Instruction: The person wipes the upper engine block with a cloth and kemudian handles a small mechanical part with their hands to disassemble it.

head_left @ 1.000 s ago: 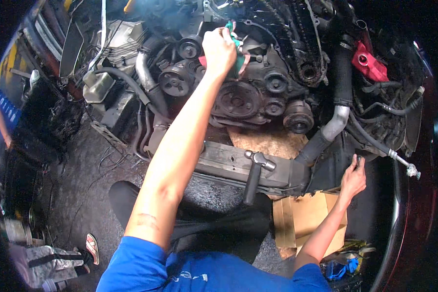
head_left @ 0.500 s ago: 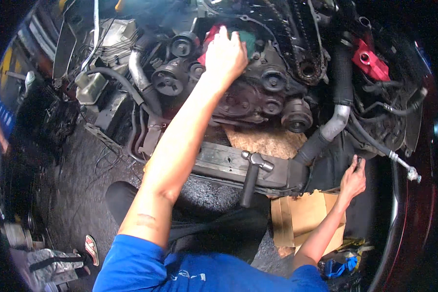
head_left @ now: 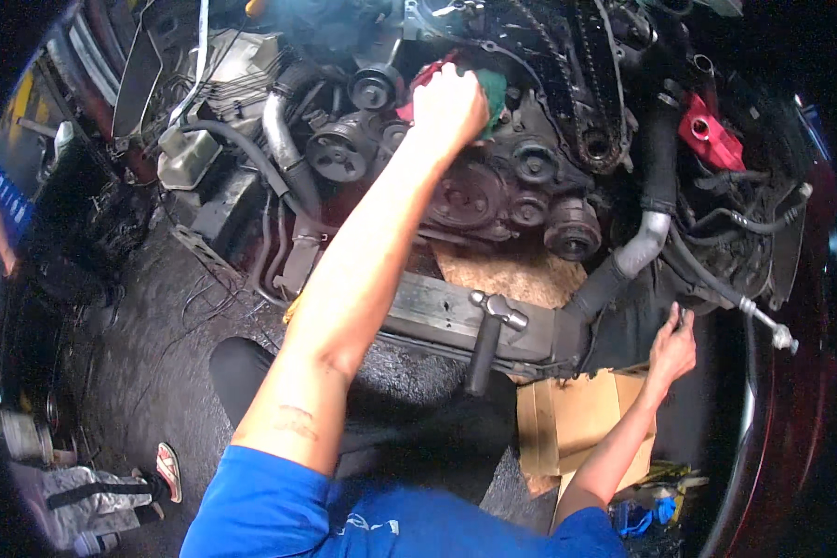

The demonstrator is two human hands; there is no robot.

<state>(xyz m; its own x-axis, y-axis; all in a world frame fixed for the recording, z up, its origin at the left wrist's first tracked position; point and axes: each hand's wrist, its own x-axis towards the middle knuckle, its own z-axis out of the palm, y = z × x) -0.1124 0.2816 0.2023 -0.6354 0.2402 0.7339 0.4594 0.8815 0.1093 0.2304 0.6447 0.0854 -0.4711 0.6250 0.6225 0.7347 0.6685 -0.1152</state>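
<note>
Left hand on a cloth at the engine

The left hand reaches up over the engine, its fingers curled and clamped on a red and green cloth. The cloth sits at the engine's upper front, just right of a pulley, bunched under the hand and showing on both sides of it.

The right hand is low, near a silver pipe; its fingers are bent close together, but whether they grip anything cannot be told. Between the arms, a hammer lies across a beam. A cardboard box is below the right hand.
</note>
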